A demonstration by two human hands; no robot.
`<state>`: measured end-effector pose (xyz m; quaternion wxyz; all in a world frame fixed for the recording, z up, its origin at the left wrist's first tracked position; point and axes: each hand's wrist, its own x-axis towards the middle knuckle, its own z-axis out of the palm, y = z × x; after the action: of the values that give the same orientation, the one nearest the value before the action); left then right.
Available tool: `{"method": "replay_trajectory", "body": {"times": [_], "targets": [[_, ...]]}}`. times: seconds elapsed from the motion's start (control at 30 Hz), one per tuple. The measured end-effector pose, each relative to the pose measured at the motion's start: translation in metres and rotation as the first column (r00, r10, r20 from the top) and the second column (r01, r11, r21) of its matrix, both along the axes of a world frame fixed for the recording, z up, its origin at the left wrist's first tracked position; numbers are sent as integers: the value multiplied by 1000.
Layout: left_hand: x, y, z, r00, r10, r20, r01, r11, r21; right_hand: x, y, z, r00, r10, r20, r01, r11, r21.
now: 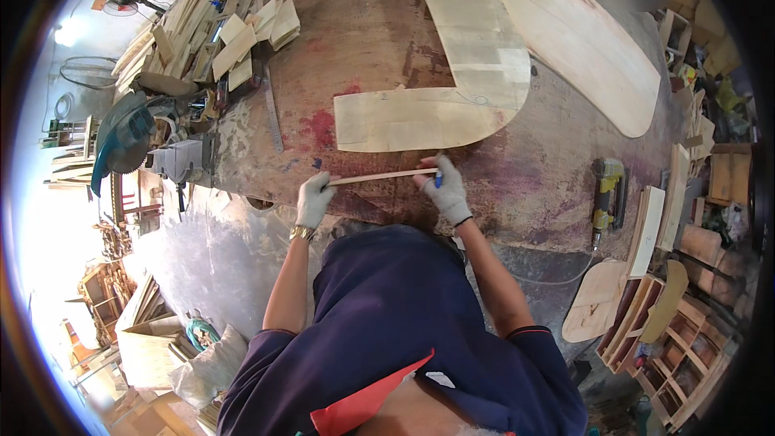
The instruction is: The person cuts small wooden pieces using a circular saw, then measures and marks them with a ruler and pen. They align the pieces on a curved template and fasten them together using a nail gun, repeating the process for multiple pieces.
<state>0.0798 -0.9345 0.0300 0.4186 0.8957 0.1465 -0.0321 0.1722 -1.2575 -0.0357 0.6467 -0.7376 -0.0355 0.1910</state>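
A thin, pale wooden strip spans the gap between my hands, over the near edge of the worktable. My gloved left hand pinches its left end. At the other end, my gloved right hand grips the strip; a small blue pen-like object shows at those same fingers. Just beyond the strip, a flat J-shaped plywood piece with pencil marks lies on the tabletop. A rounded wooden board rests at the far right, beside that piece.
A steel ruler lies left of the plywood piece. Stacked wood offcuts cover the far left, with a circular-bladed saw nearer. A yellow nail gun with a hose sits at right. Wooden frames crowd the lower right.
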Motion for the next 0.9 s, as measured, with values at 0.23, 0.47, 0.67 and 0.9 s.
{"method": "replay_trajectory", "body": {"times": [0.23,0.47,0.67,0.9], "targets": [[62,-4,-26,1000,-12,-11,5,871,-491,16,2,11,910,-379,-167,403,903,148],[66,14,-46,999,9,-40,-29,853,-520,18,14,22,896,-419,-146,441,881,175],[77,14,-65,995,26,92,37,781,-624,14,12,19,908,-411,-81,418,896,146],[79,17,-61,993,-51,107,103,814,-572,10,10,14,893,-447,-50,449,890,74]]}}
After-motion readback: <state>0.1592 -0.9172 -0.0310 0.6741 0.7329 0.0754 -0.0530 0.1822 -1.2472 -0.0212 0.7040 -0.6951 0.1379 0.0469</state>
